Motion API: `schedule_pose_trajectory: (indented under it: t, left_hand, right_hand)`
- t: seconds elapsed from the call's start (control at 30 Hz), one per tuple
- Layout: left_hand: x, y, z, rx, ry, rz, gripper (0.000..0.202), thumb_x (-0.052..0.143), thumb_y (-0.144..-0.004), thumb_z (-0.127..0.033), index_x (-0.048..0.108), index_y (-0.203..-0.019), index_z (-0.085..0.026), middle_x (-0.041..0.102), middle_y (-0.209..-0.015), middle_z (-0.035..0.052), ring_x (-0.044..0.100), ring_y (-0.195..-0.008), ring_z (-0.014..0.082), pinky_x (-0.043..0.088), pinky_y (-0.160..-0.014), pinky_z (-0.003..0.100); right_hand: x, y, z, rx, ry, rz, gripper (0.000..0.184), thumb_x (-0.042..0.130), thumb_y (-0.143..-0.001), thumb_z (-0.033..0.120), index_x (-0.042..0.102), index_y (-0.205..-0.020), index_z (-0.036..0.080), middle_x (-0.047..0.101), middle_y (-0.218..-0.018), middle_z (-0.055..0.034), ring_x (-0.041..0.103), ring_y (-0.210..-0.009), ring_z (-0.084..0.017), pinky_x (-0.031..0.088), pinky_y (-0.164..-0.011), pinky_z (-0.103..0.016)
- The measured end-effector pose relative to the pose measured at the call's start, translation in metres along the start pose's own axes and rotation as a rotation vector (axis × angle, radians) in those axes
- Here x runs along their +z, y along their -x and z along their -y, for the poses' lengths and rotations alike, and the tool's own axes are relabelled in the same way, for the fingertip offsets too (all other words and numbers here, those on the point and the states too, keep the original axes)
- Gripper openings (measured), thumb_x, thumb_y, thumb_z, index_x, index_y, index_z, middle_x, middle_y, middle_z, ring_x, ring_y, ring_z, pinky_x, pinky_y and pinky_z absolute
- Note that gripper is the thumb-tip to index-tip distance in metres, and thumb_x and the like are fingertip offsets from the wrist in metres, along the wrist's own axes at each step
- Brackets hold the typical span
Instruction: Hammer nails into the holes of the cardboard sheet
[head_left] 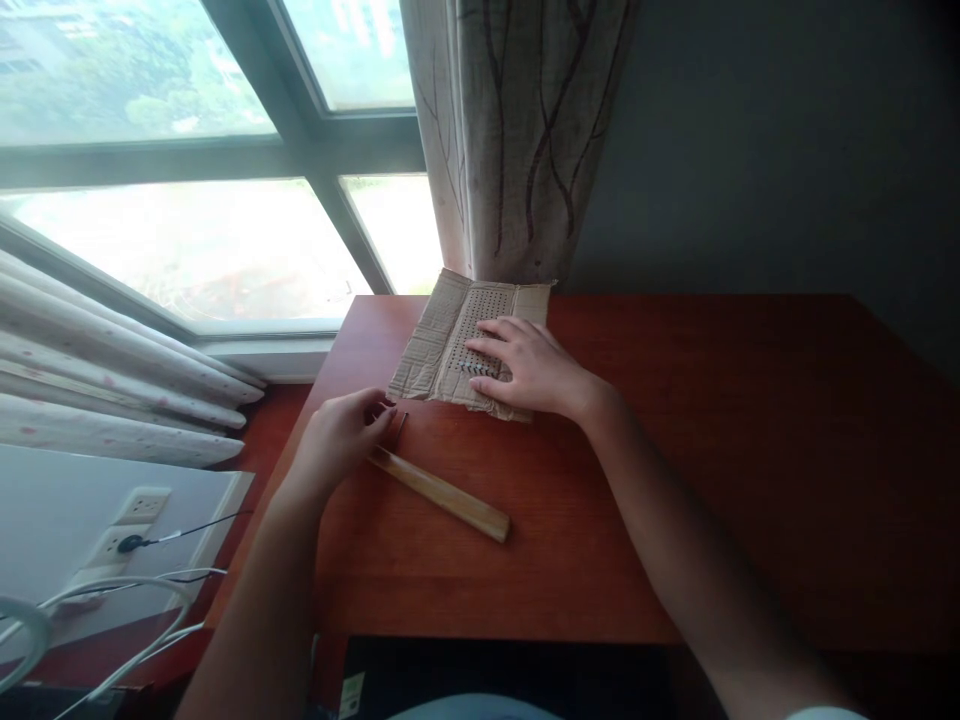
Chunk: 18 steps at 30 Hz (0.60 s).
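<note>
A sheet of corrugated cardboard (pixel 426 345) with creases and torn edges lies on the far left part of the desk. A panel with rows of small dark holes (pixel 480 315) runs down its middle. My right hand (pixel 529 365) rests over the panel's lower right with fingers spread, hiding part of it. Just off the cardboard's near left corner, my left hand (pixel 349 430) is closed in a pinch; what the fingertips hold is too small to make out. Beside them lies a thin nail-like piece (pixel 403 428). A flat wooden stick (pixel 442 490) slants across the desk, its far end close to my left hand.
The reddish-brown desk (pixel 600 560) ends at the left near a window (pixel 187 250) and a white curtain (pixel 112 380). A patterned curtain (pixel 517 130) hangs behind the cardboard. At lower left are a wall socket (pixel 112 545) with a plug and loose white cables (pixel 180 600).
</note>
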<state>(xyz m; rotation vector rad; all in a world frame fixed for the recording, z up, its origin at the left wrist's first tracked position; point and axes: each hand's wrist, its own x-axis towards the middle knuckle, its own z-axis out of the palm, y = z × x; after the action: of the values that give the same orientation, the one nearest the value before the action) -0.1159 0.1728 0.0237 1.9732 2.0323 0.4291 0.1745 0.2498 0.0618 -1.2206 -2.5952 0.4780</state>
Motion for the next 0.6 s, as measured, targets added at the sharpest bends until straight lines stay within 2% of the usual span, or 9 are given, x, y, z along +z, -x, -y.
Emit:
schedule_pose_trajectory:
  t: [0.13,0.3,0.37,0.5,0.6]
  left_hand:
    - [0.006,0.001,0.0,0.021,-0.007,0.038,0.028,0.06,-0.085,-0.047,0.076,-0.089,-0.024,0.079,-0.083,0.003,0.071,-0.072,0.0215,0.045,-0.06,0.027]
    - [-0.002,0.002,0.001,0.048,0.049,0.087,0.027,0.061,-0.084,-0.045,0.077,-0.088,-0.023,0.077,-0.08,0.0037,0.069,-0.069,0.0204,0.046,-0.061,0.028]
    - [-0.006,0.003,0.002,0.046,0.055,0.072,0.026,0.062,-0.082,-0.044,0.077,-0.088,-0.023,0.076,-0.078,0.0033,0.067,-0.068,0.0201,0.047,-0.062,0.028]
    - [-0.015,0.003,-0.005,-0.024,0.064,-0.168,0.025,0.062,-0.083,-0.04,0.077,-0.092,-0.023,0.076,-0.084,0.0039,0.068,-0.071,0.0199,0.049,-0.065,0.029]
    - [-0.022,0.003,-0.023,-0.043,0.151,-0.343,0.026,0.062,-0.085,-0.039,0.077,-0.099,-0.022,0.075,-0.085,0.0031,0.066,-0.068,0.017,0.05,-0.063,0.027]
  right_hand:
    - [0.0,0.0,0.0,-0.001,0.002,0.002,0.06,0.057,-0.095,0.054,0.058,-0.147,0.024,0.042,-0.163,-0.0101,0.033,-0.151,-0.032,0.026,-0.123,-0.052]
    - [-0.002,0.0,0.001,0.002,-0.002,0.007,0.059,0.057,-0.096,0.054,0.058,-0.147,0.024,0.042,-0.163,-0.0101,0.034,-0.151,-0.032,0.025,-0.123,-0.051]
    - [-0.002,0.0,0.0,0.001,-0.002,0.009,0.059,0.057,-0.096,0.054,0.058,-0.147,0.024,0.043,-0.163,-0.0102,0.034,-0.151,-0.032,0.025,-0.123,-0.05]
    - [-0.001,0.0,0.0,-0.001,-0.003,0.004,0.059,0.058,-0.095,0.054,0.058,-0.147,0.024,0.042,-0.163,-0.0103,0.033,-0.151,-0.032,0.025,-0.123,-0.05]
    - [-0.001,0.0,-0.001,0.001,-0.006,0.007,0.059,0.057,-0.095,0.054,0.058,-0.147,0.024,0.043,-0.162,-0.0101,0.034,-0.15,-0.032,0.026,-0.123,-0.051]
